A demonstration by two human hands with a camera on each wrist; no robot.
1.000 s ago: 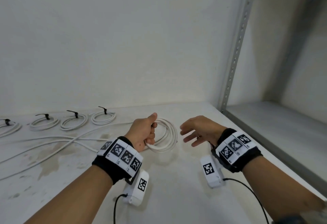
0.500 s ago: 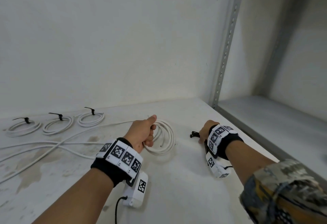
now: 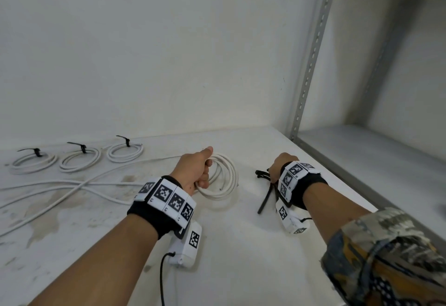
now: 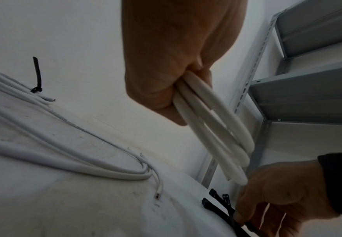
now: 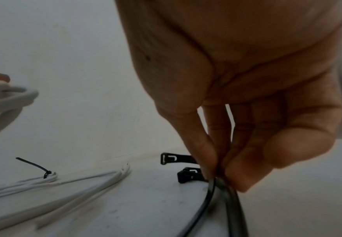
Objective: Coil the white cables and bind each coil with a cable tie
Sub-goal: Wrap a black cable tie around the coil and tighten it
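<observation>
Coil (image 3: 223, 177) of white cable sits near the middle of the bench (image 3: 241, 245), gripped on its near-left side by the left hand (image 3: 195, 169), fingers curled round the bundled loops and thumb pointing toward the wall (image 3: 169, 52). Right of it, the right hand (image 3: 275, 169) pinches black ties (image 3: 264, 196) between thumb and fingertips; the tie heads lie on the bench just left of that hand, the tails trailing toward the person. Bare bench separates coil and ties. Three bound coils (image 3: 79, 159) line up along the back edge at the left, close to the wall, each with a black tie sticking up. Loose cables (image 3: 72, 185) sprawl across the left half of the bench, one reaching the held coil. Right of the right hand runs the bench's edge, beside a grey shelf (image 3: 374, 160) and its perforated upright (image 3: 311, 64).
</observation>
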